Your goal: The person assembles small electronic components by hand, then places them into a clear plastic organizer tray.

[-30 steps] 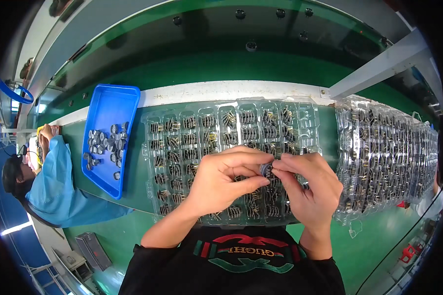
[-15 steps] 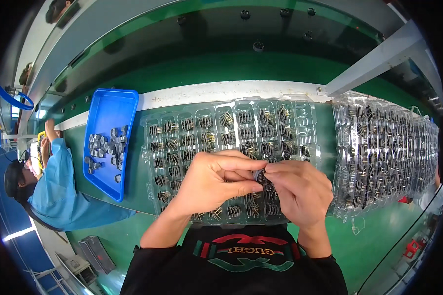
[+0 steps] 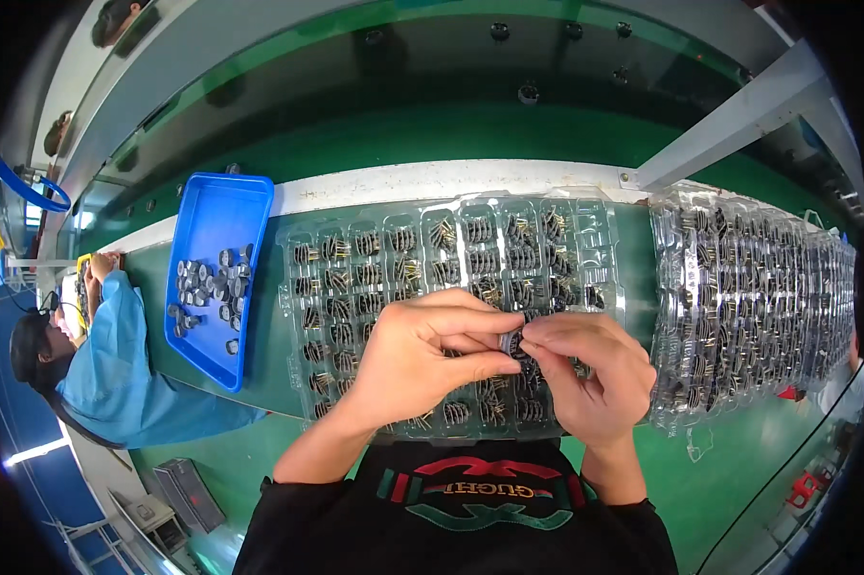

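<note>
On the left, a blue tray (image 3: 219,206) corrals loose round parts (image 3: 198,284); the left hand's (image 3: 430,356) fingers pinch one small dark part (image 3: 511,342) above a clear compartment tray (image 3: 600,218), while the right hand's (image 3: 595,376) fingers grip its other side, probably steadying it; rightward, filled clear trays (image 3: 676,407) keep pieces separated.

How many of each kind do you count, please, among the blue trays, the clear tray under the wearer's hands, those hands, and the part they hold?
Blue tray: 1
Clear tray: 1 seen; layers beneath cannot be told
Hands, left hand and right hand: 2
Round part: 1
Total: 5
</note>
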Available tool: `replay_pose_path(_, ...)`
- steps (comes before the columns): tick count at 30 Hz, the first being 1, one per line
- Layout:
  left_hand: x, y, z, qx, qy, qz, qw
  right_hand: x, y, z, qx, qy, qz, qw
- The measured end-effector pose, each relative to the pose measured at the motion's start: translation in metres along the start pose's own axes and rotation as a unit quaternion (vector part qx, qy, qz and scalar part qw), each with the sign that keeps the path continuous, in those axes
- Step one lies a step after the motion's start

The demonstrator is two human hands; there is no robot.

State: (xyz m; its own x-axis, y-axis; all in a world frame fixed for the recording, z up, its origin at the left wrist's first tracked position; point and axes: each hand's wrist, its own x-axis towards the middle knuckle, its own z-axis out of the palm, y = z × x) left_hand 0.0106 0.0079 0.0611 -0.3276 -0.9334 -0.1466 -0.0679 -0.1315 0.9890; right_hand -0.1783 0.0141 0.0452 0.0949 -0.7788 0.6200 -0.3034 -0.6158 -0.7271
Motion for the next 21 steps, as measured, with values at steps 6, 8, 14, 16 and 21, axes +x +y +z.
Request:
replay_pose_path(6,0.004,-0.010,0.002,0.001,0.014,0.043,0.999,-0.012,0.003,0.011,0.051,0.055,0.111,0.991)
replay_pose_path(8,0.008,-0.016,-0.001,-0.002,0.009,0.035,0.999,-0.013,0.006,0.017,0.022,0.059,0.111,0.992)
replay_pose_path(14,0.015,-0.023,0.005,-0.092,0.034,0.018,0.995,-0.016,0.014,0.023,0.000,0.078,0.123,0.989)
replay_pose_path(16,0.017,-0.026,0.007,-0.105,0.033,0.024,0.994,-0.015,0.016,0.024,0.007,0.078,0.135,0.988)
replay_pose_path(21,0.021,-0.039,0.005,-0.147,0.007,0.012,0.989,-0.021,0.022,0.027,0.010,0.049,0.155,0.987)
